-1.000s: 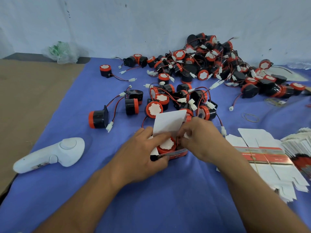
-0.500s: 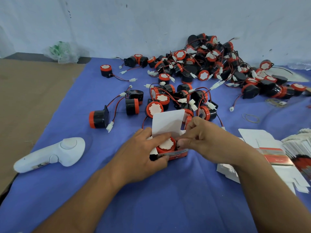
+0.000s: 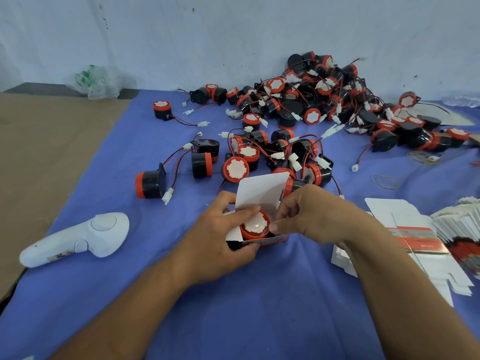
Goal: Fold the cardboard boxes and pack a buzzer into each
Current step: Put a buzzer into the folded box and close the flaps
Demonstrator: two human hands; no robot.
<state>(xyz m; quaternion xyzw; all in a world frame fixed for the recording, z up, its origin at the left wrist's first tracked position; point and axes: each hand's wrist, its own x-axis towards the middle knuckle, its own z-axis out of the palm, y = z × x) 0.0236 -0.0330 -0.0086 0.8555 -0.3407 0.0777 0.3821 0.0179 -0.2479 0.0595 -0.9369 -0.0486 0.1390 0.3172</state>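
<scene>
One buzzer (image 3: 255, 226) between hands: left hand (image 3: 220, 245) grips box (image 3: 261, 193) (right hand (image 3: 314, 214) pinches it).

A pale scuffed wall (image 3: 233, 29) backs the blue-clothed table (image 3: 259, 307).

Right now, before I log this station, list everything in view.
box: one, white and red, lid flap up, centre
packed buzzer: one, red rim, white face, inside box
loose buzzers: many, black and red, heaped by wall, scattered mid-cloth
flat blanks: stack, white and red, right
rubber bands: few, pale, right
controller: one, white, left
plastic bag: one, clear and green, far left
cloth: one, blue, spread over the work surface
left hand: grips box
right hand: pinches box flap
</scene>
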